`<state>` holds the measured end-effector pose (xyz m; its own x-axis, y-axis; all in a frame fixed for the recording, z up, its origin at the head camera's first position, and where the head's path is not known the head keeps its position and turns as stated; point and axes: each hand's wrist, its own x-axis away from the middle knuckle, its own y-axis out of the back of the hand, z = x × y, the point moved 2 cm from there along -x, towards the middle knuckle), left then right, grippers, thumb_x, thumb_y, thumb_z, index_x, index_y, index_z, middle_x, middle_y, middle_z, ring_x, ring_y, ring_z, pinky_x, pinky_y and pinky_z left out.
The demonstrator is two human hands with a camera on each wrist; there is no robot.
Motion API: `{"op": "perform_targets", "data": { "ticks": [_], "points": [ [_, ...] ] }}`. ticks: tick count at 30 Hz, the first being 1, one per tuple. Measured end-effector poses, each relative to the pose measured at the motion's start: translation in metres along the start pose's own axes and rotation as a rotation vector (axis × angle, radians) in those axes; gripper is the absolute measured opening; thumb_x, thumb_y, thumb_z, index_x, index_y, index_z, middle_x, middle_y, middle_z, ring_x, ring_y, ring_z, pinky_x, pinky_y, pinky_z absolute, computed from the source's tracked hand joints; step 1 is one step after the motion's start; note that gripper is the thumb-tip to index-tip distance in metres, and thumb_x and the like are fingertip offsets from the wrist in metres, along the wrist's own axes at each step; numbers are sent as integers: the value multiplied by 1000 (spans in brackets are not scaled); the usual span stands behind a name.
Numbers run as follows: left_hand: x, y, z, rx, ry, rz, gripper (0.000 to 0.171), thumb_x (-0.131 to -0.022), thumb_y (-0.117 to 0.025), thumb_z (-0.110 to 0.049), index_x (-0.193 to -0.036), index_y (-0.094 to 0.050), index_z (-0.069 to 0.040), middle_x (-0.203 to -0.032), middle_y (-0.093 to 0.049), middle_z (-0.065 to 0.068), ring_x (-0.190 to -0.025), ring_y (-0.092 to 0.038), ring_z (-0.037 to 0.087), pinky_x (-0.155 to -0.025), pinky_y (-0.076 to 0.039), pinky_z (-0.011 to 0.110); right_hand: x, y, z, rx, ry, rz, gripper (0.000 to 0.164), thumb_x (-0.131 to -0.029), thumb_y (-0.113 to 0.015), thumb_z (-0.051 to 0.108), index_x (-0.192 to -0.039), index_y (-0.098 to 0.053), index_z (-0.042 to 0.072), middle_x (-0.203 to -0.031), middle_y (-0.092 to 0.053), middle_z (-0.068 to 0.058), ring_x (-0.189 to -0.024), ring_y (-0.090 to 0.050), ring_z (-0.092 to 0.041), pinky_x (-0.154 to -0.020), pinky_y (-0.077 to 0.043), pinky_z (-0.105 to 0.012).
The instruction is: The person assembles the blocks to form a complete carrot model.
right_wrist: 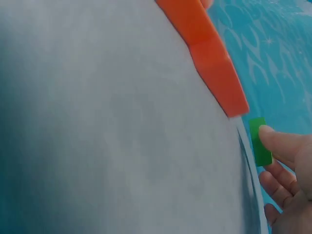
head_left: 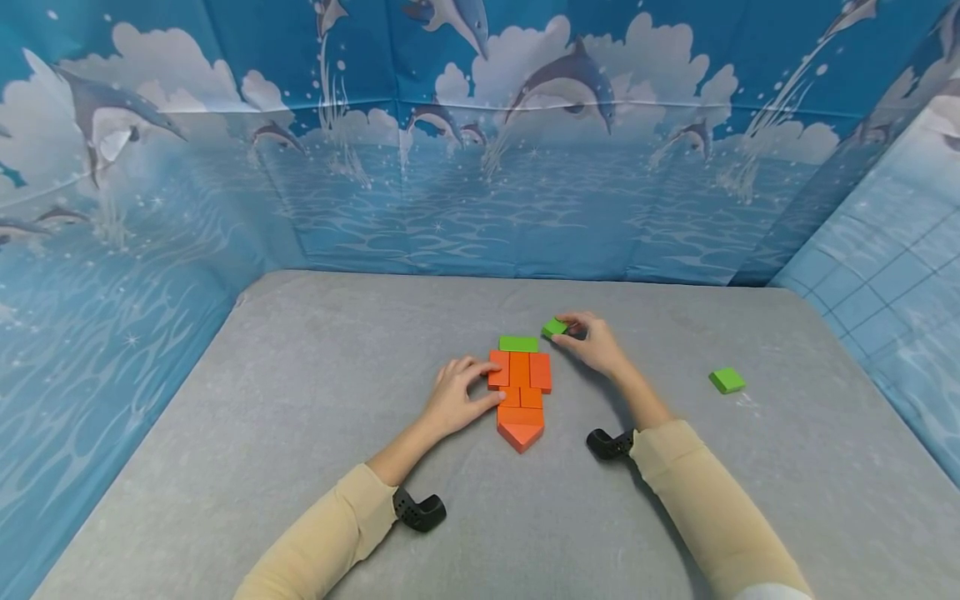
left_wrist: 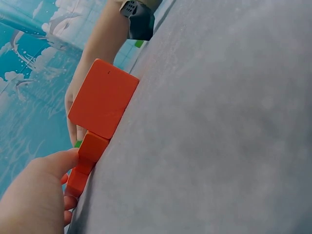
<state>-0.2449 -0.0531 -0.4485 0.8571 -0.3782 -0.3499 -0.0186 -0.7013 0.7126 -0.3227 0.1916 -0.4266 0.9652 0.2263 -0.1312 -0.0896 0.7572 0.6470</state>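
Several orange blocks [head_left: 519, 371] lie flat against one another on the grey table, with an orange triangular block [head_left: 521, 435] at the near end. A green rectangular block [head_left: 518, 343] lies along their far edge. My left hand [head_left: 459, 397] touches the left side of the orange blocks with fingers and thumb; in the left wrist view its thumb [left_wrist: 63, 161] rests against an orange block [left_wrist: 93, 146]. My right hand [head_left: 592, 343] pinches a small green block [head_left: 554, 327] beyond the far right corner. The right wrist view shows that green block [right_wrist: 261, 142] between thumb and fingers.
Another green block [head_left: 727, 381] lies apart on the right of the grey table [head_left: 337, 350]. A blue dolphin-print curtain [head_left: 465, 208] rises behind the table and along both sides. Each wrist carries a black strap-on device [head_left: 422, 510].
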Motion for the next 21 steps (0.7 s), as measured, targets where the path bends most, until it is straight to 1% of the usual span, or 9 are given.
{"op": "perform_targets", "data": {
  "ticks": [7, 21],
  "points": [
    [0, 1, -1, 2, 2, 3, 41, -82, -67, -36, -117, -61, -15, -108, -57, 4, -101, -46, 21, -94, -31, 46, -4, -11, 1, -8, 31, 11, 39, -86, -64, 12, -120, -56, -4, -115, -52, -23, -99, -50, -33, -86, -42, -45],
    [0, 0, -1, -13, 17, 9, 42, -81, -66, -37, -117, -61, -16, -108, -56, 4, -103, -46, 22, -96, -29, 46, -5, -14, 4, -1, 29, 24, 38, -85, -66, 12, -119, -58, -1, -115, -53, -20, -99, -51, -31, -86, -42, -44]
  ]
}}
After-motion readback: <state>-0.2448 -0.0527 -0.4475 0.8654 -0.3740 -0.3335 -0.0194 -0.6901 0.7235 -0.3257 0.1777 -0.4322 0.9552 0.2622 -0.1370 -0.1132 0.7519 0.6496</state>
